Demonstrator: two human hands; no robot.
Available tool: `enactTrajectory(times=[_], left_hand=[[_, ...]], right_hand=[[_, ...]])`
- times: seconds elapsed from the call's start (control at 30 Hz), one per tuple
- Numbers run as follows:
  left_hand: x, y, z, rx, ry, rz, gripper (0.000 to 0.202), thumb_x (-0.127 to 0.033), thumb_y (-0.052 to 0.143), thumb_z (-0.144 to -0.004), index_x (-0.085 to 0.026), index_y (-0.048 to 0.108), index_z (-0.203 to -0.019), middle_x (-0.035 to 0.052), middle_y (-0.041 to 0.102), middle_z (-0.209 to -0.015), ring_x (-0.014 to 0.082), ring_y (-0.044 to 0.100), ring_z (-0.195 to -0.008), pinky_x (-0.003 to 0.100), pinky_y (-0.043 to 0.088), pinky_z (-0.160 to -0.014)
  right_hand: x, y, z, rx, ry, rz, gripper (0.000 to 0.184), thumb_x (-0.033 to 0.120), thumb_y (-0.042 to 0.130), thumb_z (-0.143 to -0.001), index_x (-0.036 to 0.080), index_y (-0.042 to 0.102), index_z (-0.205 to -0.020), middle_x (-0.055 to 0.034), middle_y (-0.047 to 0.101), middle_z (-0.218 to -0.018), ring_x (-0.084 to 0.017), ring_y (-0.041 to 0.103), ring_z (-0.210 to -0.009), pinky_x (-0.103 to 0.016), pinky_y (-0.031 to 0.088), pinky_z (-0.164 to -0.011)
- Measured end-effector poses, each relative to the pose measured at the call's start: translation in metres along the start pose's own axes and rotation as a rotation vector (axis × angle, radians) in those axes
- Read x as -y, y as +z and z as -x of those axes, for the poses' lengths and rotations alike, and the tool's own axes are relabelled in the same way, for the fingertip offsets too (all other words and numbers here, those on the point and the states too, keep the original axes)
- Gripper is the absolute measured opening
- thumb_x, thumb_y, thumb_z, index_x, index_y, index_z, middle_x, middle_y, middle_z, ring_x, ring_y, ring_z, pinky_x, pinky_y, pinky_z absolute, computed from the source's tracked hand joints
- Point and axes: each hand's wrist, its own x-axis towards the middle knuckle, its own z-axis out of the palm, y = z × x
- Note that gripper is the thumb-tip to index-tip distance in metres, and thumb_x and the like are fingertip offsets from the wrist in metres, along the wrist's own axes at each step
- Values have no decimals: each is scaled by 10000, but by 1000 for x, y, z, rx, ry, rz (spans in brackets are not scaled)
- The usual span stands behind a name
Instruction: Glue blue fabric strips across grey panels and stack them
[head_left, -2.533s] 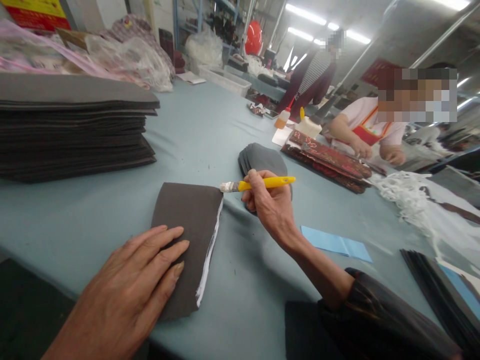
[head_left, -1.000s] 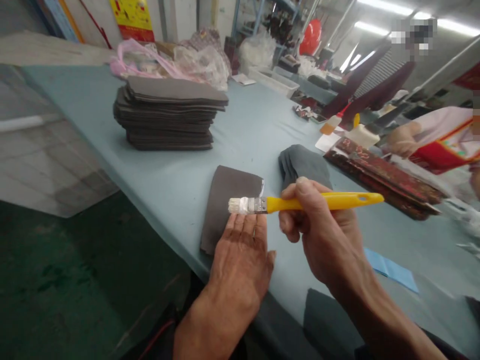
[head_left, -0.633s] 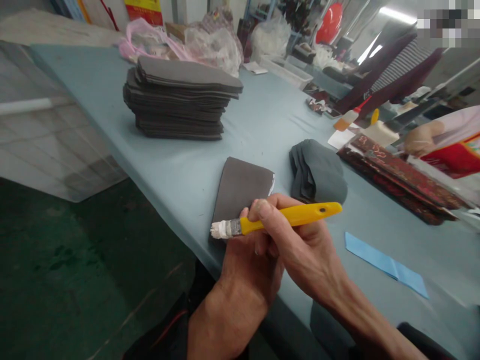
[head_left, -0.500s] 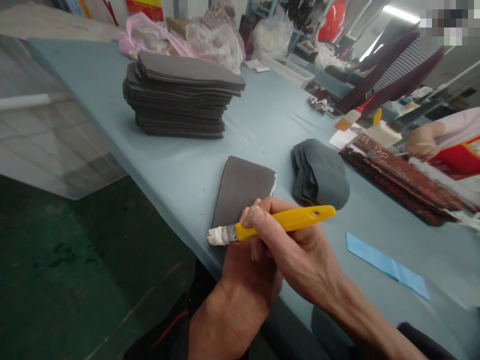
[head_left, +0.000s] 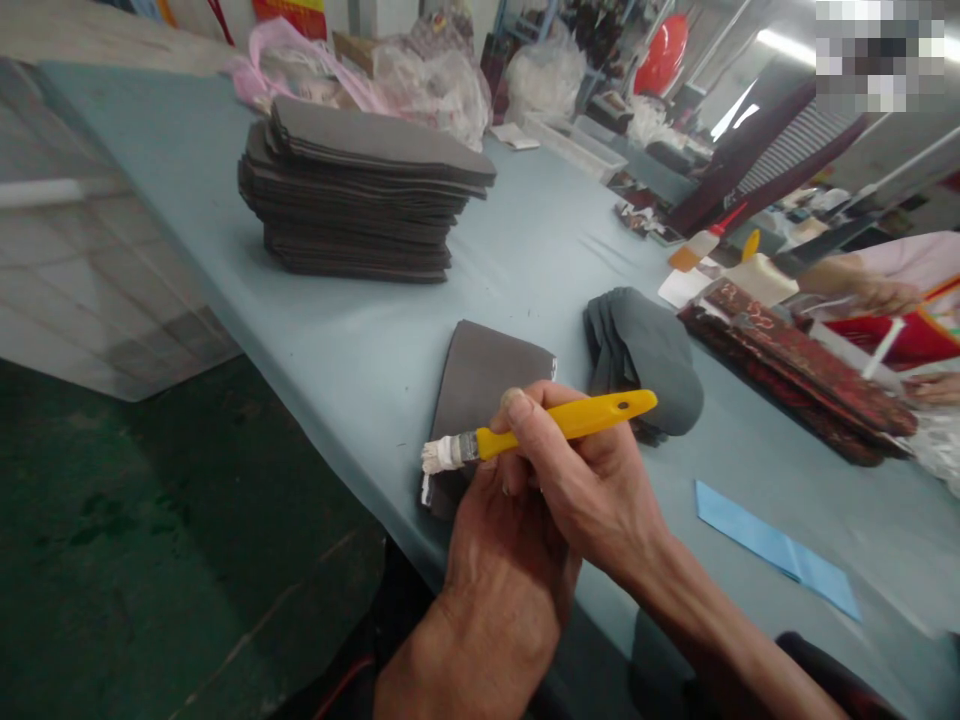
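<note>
My right hand [head_left: 585, 480] is closed round a yellow-handled brush [head_left: 555, 425] whose white, glue-covered bristles point left over the table's near edge. My left hand [head_left: 499, 570] lies under the right one, pressing on the near end of a small stack of dark brown cut pieces [head_left: 484, 385]; its fingers are hidden by the right hand. A white strip of glue shows at the stack's left near corner. A fanned pile of grey pieces [head_left: 649, 355] lies just right of the stack.
A tall stack of dark sheets [head_left: 360, 195] stands at the back left on the blue-grey table [head_left: 337, 340]. A blue paper [head_left: 776, 550] lies at right. Another person's hands [head_left: 885, 295] work over red patterned strips [head_left: 795, 365], near a glue bottle [head_left: 701, 245]. Plastic bags [head_left: 420, 85] sit behind.
The view swung left. My left hand slid to the stack's near end, and the brush came down from above the stack to its left near corner.
</note>
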Motion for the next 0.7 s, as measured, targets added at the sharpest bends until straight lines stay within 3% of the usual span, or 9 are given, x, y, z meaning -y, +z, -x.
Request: enactTrajectory(times=[0.13,0.3,0.57,0.7], left_hand=[[4,-3,0,-61,94,-107,587,-279,606,-990,-50,589,-1531,194,669,-1540,353,619,-1441,485,519,-1231],[5,-8,2,-143,13,-18,738,-406,647,-994,-15,481,-1597,235,566,-1636,370,564,-1518,489,546,-1218],[5,-14,0,-75,-46,96,709,-340,706,-903,-37,540,-1523,231,654,-1547,381,651,-1430,546,589,-1199],[6,-11,5,-62,-9,89,769,-278,694,-893,-5,462,-1574,258,598,-1597,405,598,-1483,553,594,-1193]], right_hand=[[-3,-2,-12,-38,-15,21,413,609,718,-972,267,633,-756,28,577,-490,-154,560,-443,-283,438,-450],[-7,-5,-30,-74,-52,60,447,632,706,-959,245,624,-750,51,564,-488,-106,496,-420,-242,411,-443],[-14,-9,-63,-144,-144,139,444,620,697,-973,217,670,-787,48,600,-513,-91,494,-454,-231,391,-483],[-18,-10,-81,-177,-177,194,458,637,653,-998,217,679,-817,45,612,-523,-93,465,-449,-243,346,-474]])
